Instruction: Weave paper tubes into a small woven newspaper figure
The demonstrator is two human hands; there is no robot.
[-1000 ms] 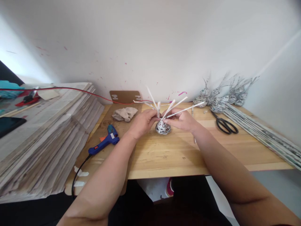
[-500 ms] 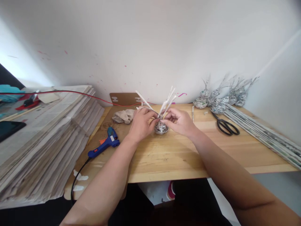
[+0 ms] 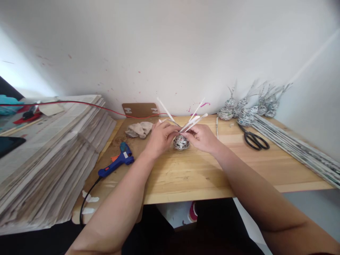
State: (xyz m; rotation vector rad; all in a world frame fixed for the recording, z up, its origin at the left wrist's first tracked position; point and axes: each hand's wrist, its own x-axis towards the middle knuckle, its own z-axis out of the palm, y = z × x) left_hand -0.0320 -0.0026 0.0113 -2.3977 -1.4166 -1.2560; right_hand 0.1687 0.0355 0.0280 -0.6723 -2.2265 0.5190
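Clock centred on small woven paper piece (image 3: 181,143), 12 toward the wall. Piece sits mid-desk (image 3: 186,180), roughly upright, rounded body down, white paper strips (image 3: 190,123) sticking up from its neck: one leans to 11 o'clock, others to 1 and 2. Left hand (image 3: 160,138) comes in at 9, right hand (image 3: 203,138) at 3. Both are closed at the neck, fingertips pinching the strip bases; can't tell which strip each one has, fingers hide it. Crumpled cloth (image 3: 139,130) between 9 and 10, just beyond left hand. Blue glue gun (image 3: 115,164) between 8 and 9, on a brown board (image 3: 111,189). Newspaper stack (image 3: 71,152) at 9, farther out. Short thin rod (image 3: 217,127) at 2, near right hand; more woven pieces (image 3: 225,112) same direction, by the wall. Black-handled scissors (image 3: 255,140) at 3, long paper tubes (image 3: 292,147) past them.
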